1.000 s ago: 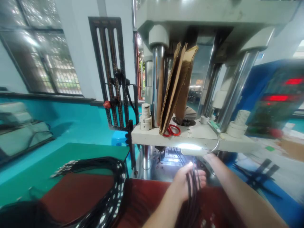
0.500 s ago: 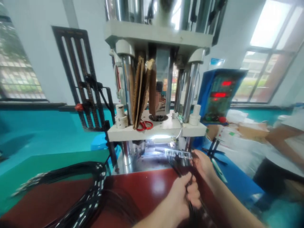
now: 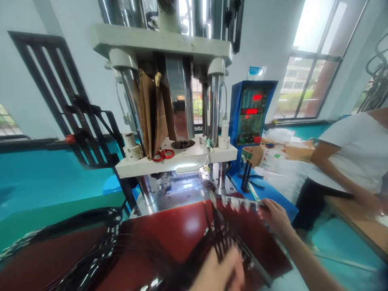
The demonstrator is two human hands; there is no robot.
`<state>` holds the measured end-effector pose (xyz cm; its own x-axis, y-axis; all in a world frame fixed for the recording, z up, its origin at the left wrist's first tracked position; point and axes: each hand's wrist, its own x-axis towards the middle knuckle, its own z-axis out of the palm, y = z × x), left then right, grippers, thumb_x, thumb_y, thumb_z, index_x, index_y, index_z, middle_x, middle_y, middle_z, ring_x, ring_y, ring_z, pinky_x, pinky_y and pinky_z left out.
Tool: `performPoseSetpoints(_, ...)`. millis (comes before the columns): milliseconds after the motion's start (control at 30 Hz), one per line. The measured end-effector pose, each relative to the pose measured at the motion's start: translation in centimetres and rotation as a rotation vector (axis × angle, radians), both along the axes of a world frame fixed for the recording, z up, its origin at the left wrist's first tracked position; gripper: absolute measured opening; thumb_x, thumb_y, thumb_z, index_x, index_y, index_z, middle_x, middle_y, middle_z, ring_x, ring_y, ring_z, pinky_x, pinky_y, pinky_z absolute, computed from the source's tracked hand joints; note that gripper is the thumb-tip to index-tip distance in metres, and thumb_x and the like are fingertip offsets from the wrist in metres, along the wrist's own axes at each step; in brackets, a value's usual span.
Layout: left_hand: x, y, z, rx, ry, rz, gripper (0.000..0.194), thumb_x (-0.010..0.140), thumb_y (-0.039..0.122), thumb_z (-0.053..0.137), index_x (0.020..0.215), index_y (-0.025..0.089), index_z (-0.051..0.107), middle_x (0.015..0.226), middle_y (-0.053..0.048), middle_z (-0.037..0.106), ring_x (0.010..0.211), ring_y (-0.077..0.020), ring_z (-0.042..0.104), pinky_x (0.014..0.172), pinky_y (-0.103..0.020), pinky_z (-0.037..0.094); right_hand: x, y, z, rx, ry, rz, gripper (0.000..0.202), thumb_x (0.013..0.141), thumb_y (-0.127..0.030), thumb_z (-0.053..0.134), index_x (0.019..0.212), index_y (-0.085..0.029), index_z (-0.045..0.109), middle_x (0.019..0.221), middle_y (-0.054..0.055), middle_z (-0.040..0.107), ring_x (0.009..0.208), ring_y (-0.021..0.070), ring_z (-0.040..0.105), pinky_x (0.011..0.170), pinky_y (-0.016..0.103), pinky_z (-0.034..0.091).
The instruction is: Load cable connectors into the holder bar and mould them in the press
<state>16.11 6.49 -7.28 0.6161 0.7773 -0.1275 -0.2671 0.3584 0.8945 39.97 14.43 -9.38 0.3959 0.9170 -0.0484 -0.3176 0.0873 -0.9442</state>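
My right hand (image 3: 274, 216) pinches the right end of a pale, silvery strip (image 3: 239, 203) carrying a row of small pieces, blurred by motion. Black cables (image 3: 218, 232) run from this strip down toward me. Around those cables my left hand (image 3: 224, 268) is closed, low in the view and smeared. Both hands are over the dark red tabletop (image 3: 178, 226), in front of a press (image 3: 176, 159) with a lit lower bed. To the left lies a thick bundle of black cables (image 3: 100, 246) with shiny ends.
Red-handled scissors (image 3: 163, 155) and folded cardboard (image 3: 150, 117) rest on the press plate. A blue control box (image 3: 253, 113) with red displays stands to the right, above a blue surface (image 3: 273, 202) holding pliers (image 3: 254, 182). A co-worker (image 3: 354, 153) in white is at far right.
The strip has come away from the press bed, toward me and over the red tabletop, with both hands. The view has turned right, so the press appears farther left.
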Motion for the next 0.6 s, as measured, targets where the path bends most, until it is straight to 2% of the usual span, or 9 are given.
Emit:
performPoseSetpoints(67, 0.2, 1.9, 1.5, 0.061, -0.025, 0.152, 0.043, 0.079, 0.054, 0.044, 0.061, 0.015, 0.051, 0.044, 0.001, 0.046, 0.035, -0.0083, 0.038, 0.043, -0.023, 0.031, 0.8, -1.2, -0.6, -0.045, -0.011, -0.010, 0.027, 0.060, -0.034, 0.072, 0.073, -0.016, 0.058, 0.052, 0.001, 0.062, 0.041, 0.0135, 0.057, 0.038, 0.022, 0.047)
performPoseSetpoints(133, 0.9, 4.8, 2.0, 0.038, 0.011, 0.190, 0.038, 0.077, 0.051, 0.047, 0.068, 0.014, 0.052, 0.062, -0.005, 0.058, 0.044, -0.0113, 0.049, 0.048, -0.024, 0.037, 1.5, -2.4, -1.1, -0.090, -0.029, 0.009, 0.030, 0.059, -0.035, 0.073, 0.077, -0.015, 0.058, 0.056, 0.003, 0.064, 0.045, 0.0144, 0.059, 0.043, 0.024, 0.049)
performPoseSetpoints(167, 1.2, 6.3, 1.8, 0.037, 0.069, 0.230, 0.036, 0.077, 0.049, 0.048, 0.069, 0.014, 0.052, 0.072, -0.008, 0.061, 0.050, -0.0126, 0.052, 0.052, -0.026, 0.040, 1.9, -3.0, -1.3, -0.109, -0.053, 0.039, 0.033, 0.059, -0.035, 0.073, 0.080, -0.015, 0.058, 0.060, 0.004, 0.065, 0.048, 0.0151, 0.060, 0.046, 0.025, 0.050)
performPoseSetpoints(233, 2.0, 9.0, 0.6, 0.198, 0.268, 0.372, 0.033, 0.079, 0.044, 0.044, 0.067, 0.014, 0.051, 0.086, -0.011, 0.063, 0.067, -0.0164, 0.057, 0.065, -0.028, 0.042, 2.7, -3.9, -1.6, -0.134, -0.206, 0.112, 0.035, 0.061, -0.035, 0.071, 0.087, -0.015, 0.059, 0.066, 0.004, 0.066, 0.056, 0.0166, 0.061, 0.052, 0.027, 0.050)
performPoseSetpoints(300, 2.5, 10.8, -0.9, 0.422, 0.494, 0.452, 0.032, 0.082, 0.040, 0.039, 0.066, 0.016, 0.052, 0.088, -0.011, 0.063, 0.079, -0.0201, 0.057, 0.075, -0.032, 0.041, 3.6, -4.5, -1.8, -0.114, -0.532, 0.177, 0.028, 0.063, -0.030, 0.069, 0.086, -0.016, 0.062, 0.069, 0.003, 0.064, 0.062, 0.0181, 0.060, 0.058, 0.030, 0.049)
performPoseSetpoints(333, 2.7, 11.4, -1.6, 0.502, 0.575, 0.452, 0.031, 0.083, 0.038, 0.037, 0.067, 0.016, 0.053, 0.085, -0.011, 0.064, 0.082, -0.0217, 0.057, 0.078, -0.033, 0.040, 4.1, -4.6, -2.0, -0.083, -0.732, 0.195, 0.022, 0.064, -0.027, 0.067, 0.083, -0.017, 0.064, 0.072, 0.003, 0.062, 0.066, 0.0188, 0.059, 0.062, 0.031, 0.049)
performPoseSetpoints(400, 2.9, 11.8, -2.4, 0.562, 0.642, 0.416, 0.028, 0.082, 0.034, 0.038, 0.070, 0.017, 0.056, 0.080, -0.010, 0.064, 0.083, -0.0240, 0.057, 0.081, -0.036, 0.038, 4.6, -4.8, -2.2, -0.002, -1.103, 0.207, 0.013, 0.066, -0.022, 0.061, 0.078, -0.018, 0.065, 0.080, 0.004, 0.059, 0.075, 0.0206, 0.058, 0.071, 0.035, 0.048)
performPoseSetpoints(533, 3.1, 11.6, -2.5, 0.704, 0.791, 0.361, 0.025, 0.083, 0.028, 0.038, 0.083, 0.015, 0.059, 0.080, -0.011, 0.065, 0.087, -0.0254, 0.058, 0.090, -0.041, 0.032, 3.7, -5.1, -1.7, 0.146, -1.630, 0.165, 0.023, 0.074, -0.014, 0.052, 0.095, -0.019, 0.061, 0.102, 0.010, 0.056, 0.097, 0.0248, 0.052, 0.084, 0.043, 0.044)
performPoseSetpoints(600, 3.3, 11.5, -2.3, 0.807, 0.914, 0.326, 0.029, 0.085, 0.027, 0.033, 0.088, 0.012, 0.059, 0.085, -0.013, 0.065, 0.088, -0.0255, 0.059, 0.093, -0.041, 0.031, 2.8, -5.3, -1.1, 0.249, -1.817, 0.241, 0.027, 0.080, -0.010, 0.046, 0.102, -0.019, 0.058, 0.105, 0.010, 0.057, 0.102, 0.0249, 0.050, 0.086, 0.043, 0.041)
